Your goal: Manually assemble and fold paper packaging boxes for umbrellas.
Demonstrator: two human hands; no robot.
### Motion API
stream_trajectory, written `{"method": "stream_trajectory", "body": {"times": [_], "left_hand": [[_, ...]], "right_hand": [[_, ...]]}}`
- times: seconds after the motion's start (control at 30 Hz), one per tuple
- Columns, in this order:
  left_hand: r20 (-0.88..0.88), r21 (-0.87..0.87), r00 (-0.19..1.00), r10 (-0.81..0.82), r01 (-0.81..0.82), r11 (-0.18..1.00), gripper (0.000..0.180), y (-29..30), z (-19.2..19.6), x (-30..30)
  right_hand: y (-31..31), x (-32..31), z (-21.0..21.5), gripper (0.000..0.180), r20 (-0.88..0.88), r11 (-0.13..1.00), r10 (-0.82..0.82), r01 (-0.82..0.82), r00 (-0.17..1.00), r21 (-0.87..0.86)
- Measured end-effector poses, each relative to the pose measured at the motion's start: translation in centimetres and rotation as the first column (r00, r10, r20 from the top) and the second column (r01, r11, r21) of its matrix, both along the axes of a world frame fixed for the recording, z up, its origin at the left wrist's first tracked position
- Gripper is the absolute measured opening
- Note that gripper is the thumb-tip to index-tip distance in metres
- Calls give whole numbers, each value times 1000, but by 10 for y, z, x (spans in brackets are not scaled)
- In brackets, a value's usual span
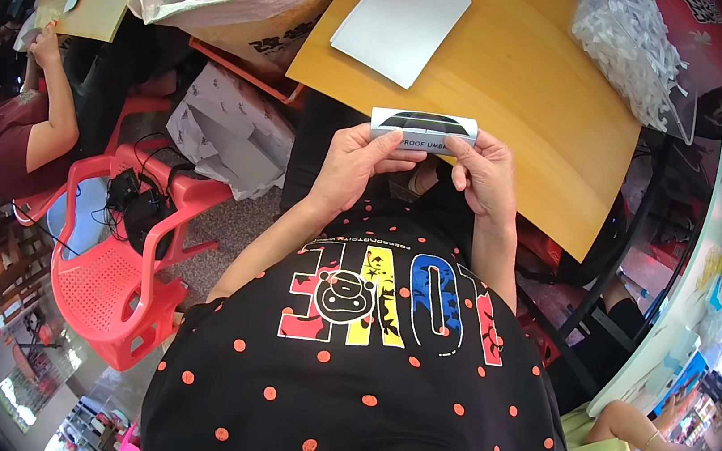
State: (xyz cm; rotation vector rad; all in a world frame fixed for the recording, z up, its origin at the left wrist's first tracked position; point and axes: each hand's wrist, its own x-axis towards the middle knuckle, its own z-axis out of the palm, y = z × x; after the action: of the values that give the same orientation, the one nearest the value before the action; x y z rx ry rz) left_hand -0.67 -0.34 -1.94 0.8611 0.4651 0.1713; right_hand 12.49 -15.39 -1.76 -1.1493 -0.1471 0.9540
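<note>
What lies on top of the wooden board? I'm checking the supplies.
On the wooden board lie a stack of white sheets and a clear bag of small white plastic parts. What lies beneath them is covered.

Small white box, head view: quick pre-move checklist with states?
1. Small white box held at both ends: ok.
2. Left hand grips the left end: ok.
3. Right hand grips the right end: ok.
4. Box opened out from flat: cannot tell.
5. Stack of white sheets lies on the wooden table: ok.
6. Bag of white plastic parts on the table's far right: ok.
</note>
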Motion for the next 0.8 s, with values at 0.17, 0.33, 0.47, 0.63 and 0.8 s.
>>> {"method": "stream_trajectory", "body": {"times": [0.17,0.33,0.47,0.63,0.8], "left_hand": [[-25,96,999,-30,32,995,25,-2,4,2],[-21,122,1000,-13,15,992,23,1,0,1],[0,172,999,54,-53,984,23,2,-2,1],[25,267,996,86,-90,960,22,4,-1,1],[40,442,996,74,-84,893,21,1,-3,1]], "right_hand": [[-1,0,-1,17,19,1000,2,-2,1000,-3],[2,-1,-2,19,6,1000,14,-14,1000,22],[5,-6,13,21,460,964,-42,156,887,-213],[2,-6,16,26,952,914,166,323,256,-246],[-1,-1,15,19,966,949,192,220,171,-228]]}}
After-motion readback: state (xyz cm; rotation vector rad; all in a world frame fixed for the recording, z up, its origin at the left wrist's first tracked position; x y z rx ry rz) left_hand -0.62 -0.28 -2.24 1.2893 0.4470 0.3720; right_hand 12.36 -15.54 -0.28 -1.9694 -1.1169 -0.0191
